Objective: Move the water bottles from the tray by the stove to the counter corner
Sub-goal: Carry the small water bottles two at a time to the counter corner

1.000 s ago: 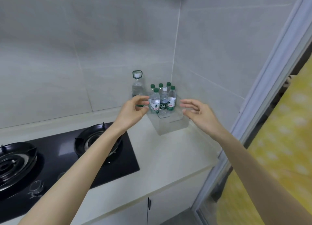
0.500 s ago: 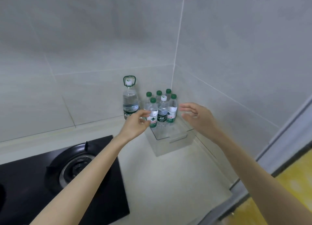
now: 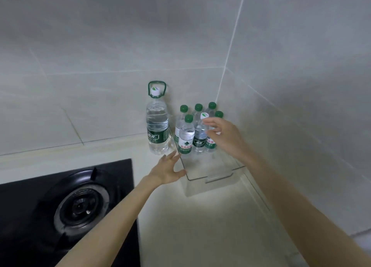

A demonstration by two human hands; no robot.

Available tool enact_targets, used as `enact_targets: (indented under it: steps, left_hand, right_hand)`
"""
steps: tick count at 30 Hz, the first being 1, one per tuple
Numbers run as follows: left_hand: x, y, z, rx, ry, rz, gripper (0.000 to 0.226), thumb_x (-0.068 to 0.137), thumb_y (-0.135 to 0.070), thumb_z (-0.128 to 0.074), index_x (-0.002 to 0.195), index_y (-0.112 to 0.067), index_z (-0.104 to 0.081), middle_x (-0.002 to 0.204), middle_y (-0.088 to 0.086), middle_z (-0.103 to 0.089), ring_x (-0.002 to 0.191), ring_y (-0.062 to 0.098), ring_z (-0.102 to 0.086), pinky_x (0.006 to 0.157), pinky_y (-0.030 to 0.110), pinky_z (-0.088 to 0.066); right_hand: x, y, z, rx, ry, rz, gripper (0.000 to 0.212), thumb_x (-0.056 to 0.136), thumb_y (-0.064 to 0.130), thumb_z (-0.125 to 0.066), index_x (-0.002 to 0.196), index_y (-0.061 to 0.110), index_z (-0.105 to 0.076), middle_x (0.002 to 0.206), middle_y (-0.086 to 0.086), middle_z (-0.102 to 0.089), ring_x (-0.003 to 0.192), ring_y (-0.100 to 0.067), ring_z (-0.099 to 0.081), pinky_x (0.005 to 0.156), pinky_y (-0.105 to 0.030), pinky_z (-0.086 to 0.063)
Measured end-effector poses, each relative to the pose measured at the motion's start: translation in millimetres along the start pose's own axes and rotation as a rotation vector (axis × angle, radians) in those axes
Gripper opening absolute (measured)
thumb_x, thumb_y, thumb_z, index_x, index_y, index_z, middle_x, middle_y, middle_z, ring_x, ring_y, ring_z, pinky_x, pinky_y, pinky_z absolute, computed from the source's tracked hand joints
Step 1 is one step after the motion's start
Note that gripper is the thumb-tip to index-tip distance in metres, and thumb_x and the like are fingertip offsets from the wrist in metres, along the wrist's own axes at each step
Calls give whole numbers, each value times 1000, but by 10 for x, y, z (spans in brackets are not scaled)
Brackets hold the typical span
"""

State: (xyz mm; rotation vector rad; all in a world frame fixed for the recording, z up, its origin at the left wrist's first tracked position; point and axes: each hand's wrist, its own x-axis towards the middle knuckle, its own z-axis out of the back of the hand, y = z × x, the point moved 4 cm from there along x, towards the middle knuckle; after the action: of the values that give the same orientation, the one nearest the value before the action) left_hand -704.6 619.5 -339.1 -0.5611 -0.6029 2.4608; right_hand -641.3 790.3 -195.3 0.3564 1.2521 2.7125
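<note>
item: small bottles (image 3: 186, 137), upright in tray (image 3: 208, 167), just ahead; i judge right hand (image 3: 222, 138) nearer (fingers loose, empty); left hand (image 3: 170, 171) spread at rim.

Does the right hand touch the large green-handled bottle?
Apart. The head view shows small bottles standing between the right hand and the large bottle.

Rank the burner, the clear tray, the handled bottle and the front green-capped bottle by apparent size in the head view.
Largest: burner and clear tray. They have a similar spread and the burner sits nearer the camera, so I won't rank them.
Next: handled bottle.
Smallest: front green-capped bottle.
</note>
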Motion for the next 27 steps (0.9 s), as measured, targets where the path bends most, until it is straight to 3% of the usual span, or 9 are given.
enact_targets:
  steps: [2, 6, 8, 13, 16, 21, 27]
  left_hand:
    - [13, 44, -103, 24, -5, 18, 83, 88, -56, -55, 154, -28, -13, 162, -7, -2, 150, 25, 0, 120, 45, -17]
    - [-3, 36, -157, 53, -62, 63, 79, 90, -58, -50, 154, -31, -11, 160, -20, 0, 150, 15, 6, 114, 49, -28]
    - [1, 21, -150, 84, -44, 65, 78, 92, -58, -47, 154, -31, -8, 159, -22, 2, 149, 13, 7, 114, 47, -30]
    - [-8, 19, -167, 122, -22, 62, 78, 93, -59, -42, 154, -31, -3, 159, -23, 7, 149, 13, 7, 116, 43, -27]
    - [-16, 25, -173, 99, -11, 67, 79, 92, -60, -43, 154, -33, -1, 158, -24, 8, 149, 12, 6, 116, 43, -26]
    - [16, 18, -151, 68, -15, 96, 81, 91, -56, -51, 154, -35, -5, 158, -27, 5, 149, 10, -1, 114, 44, -30]
    - [20, 21, -160, 46, -18, 114, 83, 89, -56, -55, 154, -34, -8, 158, -27, 3, 150, 11, -3, 114, 47, -30]
  right_hand:
    - [174, -77, -109, 8, 30, 9, 39, 93, 3, -57, 130, 13, -58, 125, 5, -60, 105, -7, -56, 78, -2, -39]
    - [563, -275, -341, 3, 70, -5, 41, 92, 3, -57, 132, 13, -56, 135, 0, -58, 103, -14, -58, 94, -22, -45]
    - [734, -373, -430, -22, 65, 2, 43, 91, 3, -57, 133, 12, -55, 136, -3, -58, 111, -20, -58, 101, -31, -45]
    - [1110, -597, -635, -119, 100, 1, 48, 90, 3, -57, 137, 11, -50, 138, -8, -55, 128, -25, -50, 108, -38, -40]
    - [1284, -733, -766, -166, 142, -1, 48, 90, 7, -59, 137, 14, -50, 132, -9, -60, 123, -28, -54, 104, -42, -43]
    - [1397, -839, -875, -151, 125, 65, 37, 85, 20, -72, 119, 14, -58, 99, -4, -68, 89, -22, -63, 86, -41, -51]
    - [1358, -972, -950, -40, 22, 90, 40, 82, 34, -75, 118, 24, -61, 92, -9, -71, 81, -29, -67, 78, -51, -55]
